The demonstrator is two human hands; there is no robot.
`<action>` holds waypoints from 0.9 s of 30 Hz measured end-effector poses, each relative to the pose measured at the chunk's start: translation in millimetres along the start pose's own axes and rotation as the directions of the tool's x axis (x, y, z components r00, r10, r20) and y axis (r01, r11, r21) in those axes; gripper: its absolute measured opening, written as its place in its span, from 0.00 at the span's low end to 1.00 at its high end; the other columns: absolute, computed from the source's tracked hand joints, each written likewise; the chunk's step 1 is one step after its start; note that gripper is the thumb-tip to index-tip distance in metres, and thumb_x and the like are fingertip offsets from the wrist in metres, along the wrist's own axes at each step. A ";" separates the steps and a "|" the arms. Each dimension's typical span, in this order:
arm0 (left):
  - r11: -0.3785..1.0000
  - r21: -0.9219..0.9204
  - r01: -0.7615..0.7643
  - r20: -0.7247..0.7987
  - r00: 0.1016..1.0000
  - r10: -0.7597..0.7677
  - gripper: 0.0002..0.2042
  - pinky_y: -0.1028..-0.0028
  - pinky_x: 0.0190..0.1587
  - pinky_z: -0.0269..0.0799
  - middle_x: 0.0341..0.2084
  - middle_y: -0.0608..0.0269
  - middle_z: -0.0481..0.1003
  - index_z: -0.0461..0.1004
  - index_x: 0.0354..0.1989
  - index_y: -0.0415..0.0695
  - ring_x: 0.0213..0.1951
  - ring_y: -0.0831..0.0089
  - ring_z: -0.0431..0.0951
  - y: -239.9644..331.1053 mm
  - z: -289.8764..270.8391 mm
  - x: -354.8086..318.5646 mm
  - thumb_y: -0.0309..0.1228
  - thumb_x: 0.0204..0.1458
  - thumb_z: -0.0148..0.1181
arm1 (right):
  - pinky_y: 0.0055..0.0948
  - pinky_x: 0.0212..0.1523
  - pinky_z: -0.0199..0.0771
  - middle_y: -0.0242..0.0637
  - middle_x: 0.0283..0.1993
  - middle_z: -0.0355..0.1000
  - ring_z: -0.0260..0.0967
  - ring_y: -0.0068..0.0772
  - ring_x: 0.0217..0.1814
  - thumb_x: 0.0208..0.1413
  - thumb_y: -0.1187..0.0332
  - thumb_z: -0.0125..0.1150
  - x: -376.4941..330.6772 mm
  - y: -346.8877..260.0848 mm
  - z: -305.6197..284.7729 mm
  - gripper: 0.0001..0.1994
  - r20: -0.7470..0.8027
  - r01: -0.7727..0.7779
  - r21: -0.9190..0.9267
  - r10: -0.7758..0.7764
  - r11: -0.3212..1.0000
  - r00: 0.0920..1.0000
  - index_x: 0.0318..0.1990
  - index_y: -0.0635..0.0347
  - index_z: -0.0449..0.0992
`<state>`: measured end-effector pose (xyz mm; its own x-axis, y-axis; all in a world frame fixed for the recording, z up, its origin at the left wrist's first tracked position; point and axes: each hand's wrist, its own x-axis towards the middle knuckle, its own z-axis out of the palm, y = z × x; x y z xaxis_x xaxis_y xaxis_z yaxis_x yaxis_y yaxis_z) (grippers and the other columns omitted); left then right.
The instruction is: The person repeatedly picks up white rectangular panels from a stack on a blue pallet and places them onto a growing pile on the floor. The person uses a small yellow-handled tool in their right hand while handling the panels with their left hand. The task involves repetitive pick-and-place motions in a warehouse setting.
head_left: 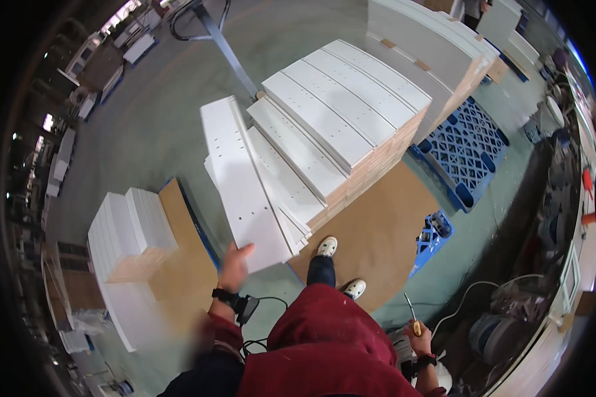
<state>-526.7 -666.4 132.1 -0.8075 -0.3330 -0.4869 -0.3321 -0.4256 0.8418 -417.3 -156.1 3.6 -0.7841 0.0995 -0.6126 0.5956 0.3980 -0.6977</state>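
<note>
1. Head view: my left hand (235,264) grips the near end of a long white panel (238,185), fingers curled round its near edge. The panel slants up and away from me, its far end over the left edge of the tall stack of white panels (341,122). With only one hand on one end, I judge that the far end could swing or dip and knock the stack's edge.

2. A few loose panels (278,192) lie fanned beside and under the one I hold, overhanging the stack's near left corner. If my panel drags across them, they may slide off onto the brown board (377,225) or onto my shoes (326,246).

3. My right hand (420,341) is closed round a yellow-handled screwdriver (412,314), its shaft pointing up and away. That hand cannot steady the panel, and the tip could scratch a white face if I reach over with it.

4. A white cable (463,298) loops across the floor by my right side, and a black lead (265,304) hangs from my left wrist; either could snag as I step.

5. The lower stack of white panels (129,235) sits at my left on its own board, near my elbow; a wide swing could clip its corner.
</note>
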 end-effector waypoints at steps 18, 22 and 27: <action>0.876 -0.454 0.164 -0.074 0.973 -0.220 0.17 0.64 0.46 0.66 0.39 0.59 0.69 0.64 0.45 0.38 0.43 0.68 0.70 -177.4 -71.3 137.2 0.25 0.46 0.55 | 0.17 0.25 0.65 0.28 0.26 0.68 0.67 0.18 0.25 0.47 0.71 0.57 38.0 -91.6 1.6 0.09 0.074 -0.140 0.036 0.137 0.989 0.988 0.36 0.63 0.70; 0.891 -0.247 0.382 -0.040 0.914 -0.403 0.17 0.64 0.41 0.69 0.37 0.56 0.70 0.63 0.45 0.34 0.40 0.66 0.71 -184.9 -82.6 145.5 0.26 0.45 0.56 | 0.17 0.23 0.63 0.27 0.25 0.67 0.68 0.18 0.24 0.49 0.68 0.57 46.9 -101.2 13.6 0.08 0.101 -0.108 -0.035 0.111 0.994 0.989 0.35 0.60 0.69; 0.392 0.785 0.480 -0.339 0.862 -0.376 0.12 0.66 0.34 0.70 0.29 0.52 0.73 0.66 0.35 0.32 0.33 0.63 0.74 -143.8 -57.8 162.9 0.29 0.46 0.53 | 0.17 0.25 0.64 0.27 0.25 0.67 0.67 0.17 0.25 0.48 0.70 0.57 50.9 -94.3 23.2 0.07 0.072 -0.103 0.055 0.099 0.993 0.992 0.34 0.62 0.69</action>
<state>-582.4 -708.2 -81.7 -0.4063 -0.4123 -0.8154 -0.9001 0.3342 0.2795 -509.3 -209.7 29.6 -0.7066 0.0725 -0.7039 0.6819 0.3352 -0.6501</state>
